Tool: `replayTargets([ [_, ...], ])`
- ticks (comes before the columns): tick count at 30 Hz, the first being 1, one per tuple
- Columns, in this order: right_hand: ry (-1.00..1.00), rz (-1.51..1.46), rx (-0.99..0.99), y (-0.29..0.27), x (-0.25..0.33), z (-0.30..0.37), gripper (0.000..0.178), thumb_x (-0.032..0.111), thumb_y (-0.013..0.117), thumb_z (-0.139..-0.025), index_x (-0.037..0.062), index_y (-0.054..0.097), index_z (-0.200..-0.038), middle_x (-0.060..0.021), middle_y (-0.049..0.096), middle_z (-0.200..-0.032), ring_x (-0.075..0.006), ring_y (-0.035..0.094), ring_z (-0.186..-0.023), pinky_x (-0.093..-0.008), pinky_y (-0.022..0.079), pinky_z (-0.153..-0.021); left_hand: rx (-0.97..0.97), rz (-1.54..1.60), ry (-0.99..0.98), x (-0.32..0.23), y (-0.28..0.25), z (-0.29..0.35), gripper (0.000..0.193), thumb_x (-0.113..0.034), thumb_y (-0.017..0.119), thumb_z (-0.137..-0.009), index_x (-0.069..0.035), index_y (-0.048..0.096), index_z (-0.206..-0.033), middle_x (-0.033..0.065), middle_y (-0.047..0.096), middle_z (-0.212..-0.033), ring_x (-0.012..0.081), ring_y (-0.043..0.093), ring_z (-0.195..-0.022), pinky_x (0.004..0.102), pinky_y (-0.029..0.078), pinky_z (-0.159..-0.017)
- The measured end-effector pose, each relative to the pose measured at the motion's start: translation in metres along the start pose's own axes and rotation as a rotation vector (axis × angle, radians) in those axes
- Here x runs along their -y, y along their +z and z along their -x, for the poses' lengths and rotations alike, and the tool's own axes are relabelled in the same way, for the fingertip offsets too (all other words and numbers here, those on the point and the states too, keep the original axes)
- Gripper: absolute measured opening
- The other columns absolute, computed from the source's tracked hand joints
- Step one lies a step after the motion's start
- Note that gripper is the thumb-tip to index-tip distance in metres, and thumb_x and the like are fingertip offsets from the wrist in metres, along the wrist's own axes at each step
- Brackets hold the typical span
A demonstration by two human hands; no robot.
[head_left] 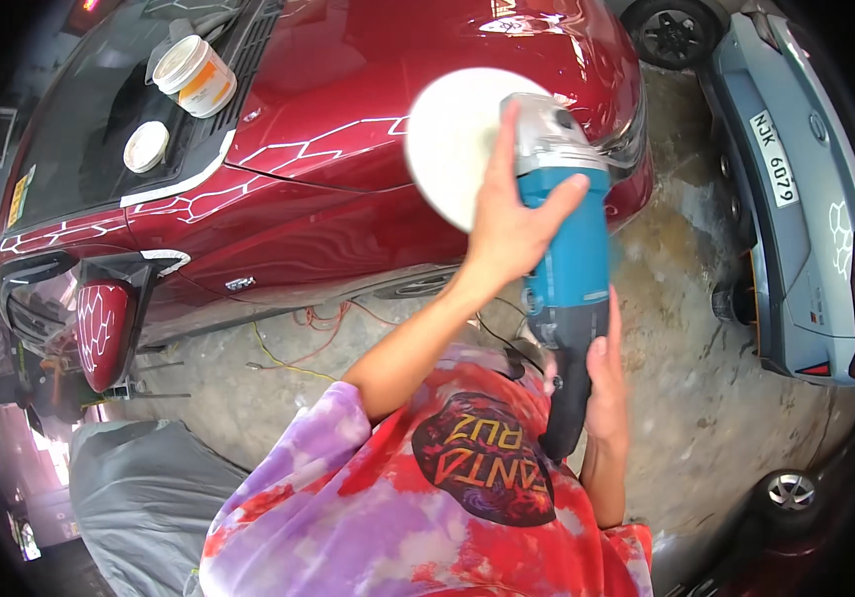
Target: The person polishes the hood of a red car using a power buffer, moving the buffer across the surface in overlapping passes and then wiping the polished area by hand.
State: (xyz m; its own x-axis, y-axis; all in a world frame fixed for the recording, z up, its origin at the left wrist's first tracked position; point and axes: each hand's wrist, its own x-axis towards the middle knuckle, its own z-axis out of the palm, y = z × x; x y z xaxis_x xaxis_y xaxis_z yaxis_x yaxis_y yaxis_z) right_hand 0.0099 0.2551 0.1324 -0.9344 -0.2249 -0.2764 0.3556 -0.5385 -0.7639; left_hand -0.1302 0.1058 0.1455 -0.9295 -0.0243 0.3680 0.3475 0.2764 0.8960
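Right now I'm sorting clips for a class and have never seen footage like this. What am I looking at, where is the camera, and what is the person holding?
There is one picture, taken by a wide fisheye camera worn on a person's head and looking down, so straight lines bend near the rim. No robot is here: the forearms coming in from below belong to the wearer. Together the hands hold a blue-bodied power polisher with a round white pad. The left hand grips near the tool's grey head, and the right hand wraps the dark rear handle. The pad is raised on edge, off the paint. Behind it is a glossy red car. A white tub with an orange label and a white lid rest at the base of its windscreen. A grey car is parked to the right on the concrete floor.
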Motion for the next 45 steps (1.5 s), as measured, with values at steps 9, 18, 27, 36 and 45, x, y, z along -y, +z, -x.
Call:
replayTargets([
  [9,0.093,0.359,0.545,0.033,-0.036,-0.028,0.076,0.026,0.047,-0.099,0.0132,-0.001,-0.157,-0.0172,0.064,-0.094,-0.0235,0.062,-0.082,-0.0374,0.048,-0.080,-0.411,-0.135,-0.110,-0.007,-0.127,0.070,0.083,-0.020,0.062,-0.090,-0.011,0.013,-0.157,0.0180,0.023,-0.156,0.0288,0.030,-0.139,0.0397,0.024,-0.115],
  [18,0.016,0.689,0.627,0.012,-0.039,-0.040,0.111,0.035,0.079,-0.075,0.0090,0.008,-0.156,-0.0249,0.054,-0.131,-0.0395,0.056,-0.120,-0.0434,0.041,-0.103,-0.514,0.156,-0.064,0.018,-0.110,0.107,0.088,-0.029,0.061,-0.090,-0.016,0.005,-0.157,0.0206,0.029,-0.150,0.0311,0.045,-0.128,0.0421,0.040,-0.106],
  [27,-0.138,0.422,0.091,-0.069,-0.034,-0.019,0.102,0.005,0.076,-0.071,0.0047,0.014,-0.153,-0.0180,0.045,-0.138,-0.0255,0.049,-0.124,-0.0382,0.040,-0.104,-0.001,0.171,-0.126,0.023,0.026,0.036,0.103,-0.021,0.074,-0.081,-0.006,0.004,-0.156,0.0262,0.029,-0.149,0.0307,0.033,-0.138,0.0416,0.027,-0.114],
  [36,-0.044,0.239,-0.025,-0.067,-0.021,-0.018,0.097,-0.005,0.066,-0.077,0.0113,0.008,-0.153,-0.0110,0.055,-0.107,-0.0132,0.058,-0.072,-0.0271,0.051,-0.058,0.060,0.327,-0.336,0.025,0.048,0.060,0.089,-0.043,0.058,-0.097,0.003,0.007,-0.153,0.0264,0.052,-0.134,0.0333,0.051,-0.126,0.0381,0.037,-0.107],
  [45,-0.034,0.374,0.356,0.022,-0.047,-0.024,0.105,0.001,0.072,-0.077,0.0070,0.000,-0.154,-0.0134,0.048,-0.129,-0.0173,0.056,-0.102,-0.0330,0.049,-0.085,-0.012,1.053,-0.459,0.031,-0.072,0.081,0.096,-0.079,0.031,-0.089,0.003,0.043,-0.139,0.0209,0.060,-0.124,0.0315,0.063,-0.111,0.0449,0.054,-0.094],
])
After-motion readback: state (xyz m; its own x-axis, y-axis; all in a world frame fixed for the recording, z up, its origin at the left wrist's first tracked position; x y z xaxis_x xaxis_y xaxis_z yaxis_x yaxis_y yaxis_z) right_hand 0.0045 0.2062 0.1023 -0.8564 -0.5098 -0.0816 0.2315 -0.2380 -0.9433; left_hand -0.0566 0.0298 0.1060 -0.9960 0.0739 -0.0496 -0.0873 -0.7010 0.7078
